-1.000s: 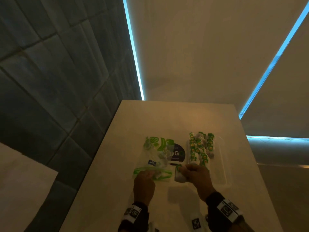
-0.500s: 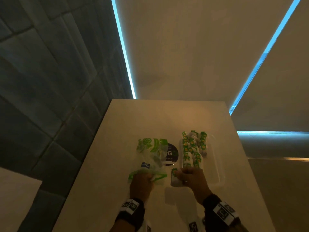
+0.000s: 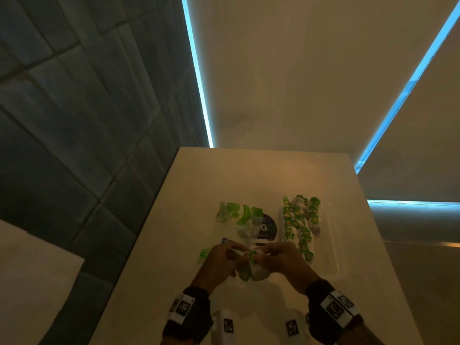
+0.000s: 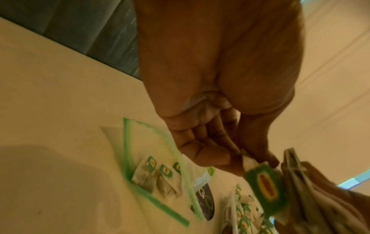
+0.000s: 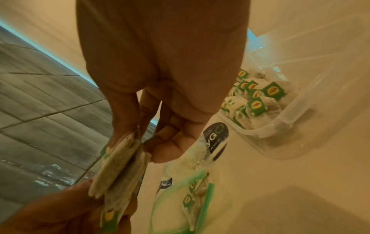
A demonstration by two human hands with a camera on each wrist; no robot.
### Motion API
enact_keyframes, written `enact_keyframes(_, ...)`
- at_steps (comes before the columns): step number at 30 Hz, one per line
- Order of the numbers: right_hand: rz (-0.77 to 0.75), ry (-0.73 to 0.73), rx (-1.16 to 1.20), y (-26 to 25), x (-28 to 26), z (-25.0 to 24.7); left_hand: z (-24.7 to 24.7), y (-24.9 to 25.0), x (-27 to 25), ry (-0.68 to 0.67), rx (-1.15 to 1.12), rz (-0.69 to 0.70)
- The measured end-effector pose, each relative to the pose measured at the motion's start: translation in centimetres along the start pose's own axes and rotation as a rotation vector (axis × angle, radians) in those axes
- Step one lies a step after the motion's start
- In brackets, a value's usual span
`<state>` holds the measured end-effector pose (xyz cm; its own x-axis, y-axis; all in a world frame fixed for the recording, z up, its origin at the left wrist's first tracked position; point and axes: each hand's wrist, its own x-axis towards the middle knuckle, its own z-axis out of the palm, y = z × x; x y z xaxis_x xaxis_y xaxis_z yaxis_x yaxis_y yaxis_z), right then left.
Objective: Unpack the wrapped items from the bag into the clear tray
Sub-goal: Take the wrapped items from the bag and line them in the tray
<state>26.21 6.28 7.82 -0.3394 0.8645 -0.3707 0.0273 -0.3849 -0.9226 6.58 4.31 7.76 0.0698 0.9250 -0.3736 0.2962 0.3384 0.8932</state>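
Both hands meet over the table's near edge on a small stack of wrapped tea bags (image 3: pixel 251 270) with green tags. My right hand (image 3: pixel 263 256) grips the stack (image 5: pixel 118 166) between thumb and fingers. My left hand (image 3: pixel 239 255) pinches the front tea bag (image 4: pixel 264 185) at its top edge. The clear zip bag (image 3: pixel 239 220) lies flat just beyond the hands, its green-edged mouth facing me, with a few tea bags (image 4: pixel 160 177) still inside. To the right, the clear tray (image 3: pixel 336 255) holds several tea bags (image 3: pixel 298 220) in rows.
The beige table (image 3: pixel 249 175) runs away from me, with bare room beyond the bag and tray. A dark tiled floor (image 3: pixel 74 120) drops off on the left. A black round label (image 3: pixel 266 229) shows through the bag.
My left hand has let go of the bag's mouth and moved right to join my right hand. Both now hold the tea bag stack, lifted closer to me.
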Motion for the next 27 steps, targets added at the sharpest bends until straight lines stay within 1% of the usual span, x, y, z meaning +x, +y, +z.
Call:
enact_keyframes(2, 0.000, -0.036, -0.036, -0.4, 0.0, 0.3, -0.4, 0.6, -0.2, -0.019, 0.006, 0.021)
enact_keyframes(4, -0.015, -0.031, -0.004, -0.5, 0.1, 0.4, -0.6, 0.9, -0.5, 0.013, -0.055, 0.031)
enact_keyframes(6, -0.022, 0.014, 0.111, -0.4, 0.0, 0.7, -0.5, 0.9, -1.0, 0.031, -0.238, 0.004)
enact_keyframes(8, -0.025, 0.068, 0.242, -0.4, -0.2, 1.0, -0.1, 0.8, -1.6, 0.020, -0.431, -0.035)
enact_keyframes(9, -0.024, 0.084, 0.278, -0.4, -0.2, 1.2, 0.2, 0.6, -1.8, 0.026, -0.486, -0.044)
enact_keyframes(11, -0.022, 0.093, 0.303, -0.4, -0.4, 1.4, 0.8, 0.7, -2.2, 0.086, -0.548, -0.059)
enact_keyframes(14, -0.008, 0.128, 0.292, -0.2, -0.4, 1.5, 0.9, 1.0, -2.2, 0.245, -0.594, -0.058)
enact_keyframes(15, -0.010, 0.155, 0.273, -0.1, -0.3, 1.4, 0.6, 1.3, -2.3, 0.281, -0.553, -0.033)
enact_keyframes(16, -0.016, 0.189, 0.240, 0.1, -0.2, 1.1, 0.1, 1.6, -2.4, 0.286, -0.482, 0.002)
enact_keyframes(17, -0.018, 0.221, 0.199, 0.2, 0.0, 0.9, -0.4, 1.9, -2.5, 0.249, -0.399, 0.049)
enact_keyframes(19, -0.025, 0.235, 0.107, 0.3, 0.0, 0.5, -1.0, 2.9, -2.8, 0.093, -0.240, 0.132)
enact_keyframes(20, -0.033, 0.201, 0.062, 0.2, 0.0, 0.6, -1.1, 3.3, -2.8, 0.034, -0.168, 0.161)
enact_keyframes(21, -0.042, 0.146, 0.023, 0.0, -0.2, 0.8, -1.2, 3.5, -2.6, 0.016, -0.096, 0.184)
enact_keyframes(24, -0.075, 0.004, 0.013, -0.7, -0.7, 1.7, -1.0, 3.7, -1.8, 0.086, 0.076, 0.215)
enact_keyframes(27, -0.070, -0.029, 0.064, -1.2, -0.9, 1.9, -1.0, 3.4, -1.6, 0.098, 0.141, 0.245)
